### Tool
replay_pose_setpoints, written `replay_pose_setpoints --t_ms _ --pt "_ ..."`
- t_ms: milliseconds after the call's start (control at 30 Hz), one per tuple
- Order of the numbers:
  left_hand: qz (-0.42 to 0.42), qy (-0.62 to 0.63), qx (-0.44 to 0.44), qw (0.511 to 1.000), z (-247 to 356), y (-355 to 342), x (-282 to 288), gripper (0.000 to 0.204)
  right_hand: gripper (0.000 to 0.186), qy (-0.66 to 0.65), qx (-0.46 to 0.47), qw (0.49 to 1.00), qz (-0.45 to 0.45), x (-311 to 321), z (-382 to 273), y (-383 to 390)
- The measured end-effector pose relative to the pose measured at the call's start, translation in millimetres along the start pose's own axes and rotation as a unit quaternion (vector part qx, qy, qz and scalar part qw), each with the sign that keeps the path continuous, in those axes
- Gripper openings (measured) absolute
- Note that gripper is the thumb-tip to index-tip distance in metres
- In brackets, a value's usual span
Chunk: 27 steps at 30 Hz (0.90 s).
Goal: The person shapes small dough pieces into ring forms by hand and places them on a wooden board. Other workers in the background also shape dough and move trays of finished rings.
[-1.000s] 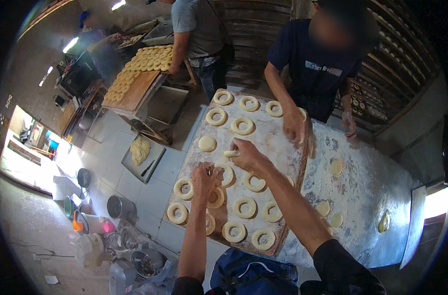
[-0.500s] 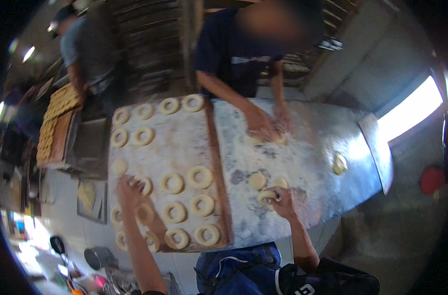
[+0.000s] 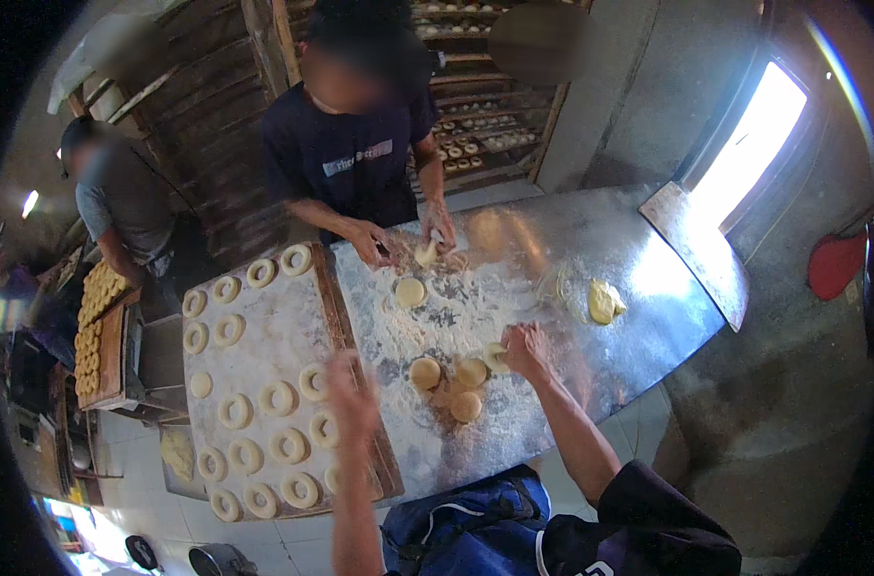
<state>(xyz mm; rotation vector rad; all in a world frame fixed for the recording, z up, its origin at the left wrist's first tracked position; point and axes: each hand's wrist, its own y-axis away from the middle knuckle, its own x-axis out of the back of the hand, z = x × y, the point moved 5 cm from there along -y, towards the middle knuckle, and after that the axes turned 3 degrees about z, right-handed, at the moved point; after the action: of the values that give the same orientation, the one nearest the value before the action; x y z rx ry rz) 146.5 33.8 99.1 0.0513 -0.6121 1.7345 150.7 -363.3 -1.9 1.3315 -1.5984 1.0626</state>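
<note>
Floured metal table (image 3: 638,336) glaring near window (image 3: 758,134) in head view. Right hand (image 3: 528,350) pinching pale dough disc (image 3: 496,358), its right edge hidden; 3 more discs (image 3: 466,407) lying nearby. Left hand (image 3: 352,394) showing blurred at edge of board (image 3: 254,355), grip impossible to tell, forearm (image 3: 358,509) partly covering dough rings (image 3: 315,429).

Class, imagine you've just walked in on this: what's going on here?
The person's right hand touches a dough piece on the metal table, near three discs. The left hand, blurred, is over the board's right edge; whether it holds anything is unclear. Across the table, a co-worker handles dough with both hands. Rings and one uncut round lie on the floured board.
</note>
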Motion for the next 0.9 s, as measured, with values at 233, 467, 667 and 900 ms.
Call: replay_pose_setpoints --t_ms 233,467,667,900 --pt "-0.172 0.209 0.179 0.946 61.3 92.7 -169.4 0.044 0.031 -0.463 -0.119 0.878 -0.041 51.2 -33.9 58.2" --pt "-0.205 0.081 0.122 0.968 89.4 102.4 -184.9 0.024 0.047 -0.505 -0.083 0.858 -0.049 76.6 -39.2 74.9" --pt "-0.120 0.358 0.304 0.875 92.9 115.1 -200.3 0.038 0.051 -0.607 -0.038 0.769 -0.195 84.7 -32.0 86.8" --pt "-0.159 0.482 0.212 0.835 96.7 131.3 -216.3 0.050 0.041 -0.751 -0.245 0.581 -0.197 52.4 -12.1 78.0"
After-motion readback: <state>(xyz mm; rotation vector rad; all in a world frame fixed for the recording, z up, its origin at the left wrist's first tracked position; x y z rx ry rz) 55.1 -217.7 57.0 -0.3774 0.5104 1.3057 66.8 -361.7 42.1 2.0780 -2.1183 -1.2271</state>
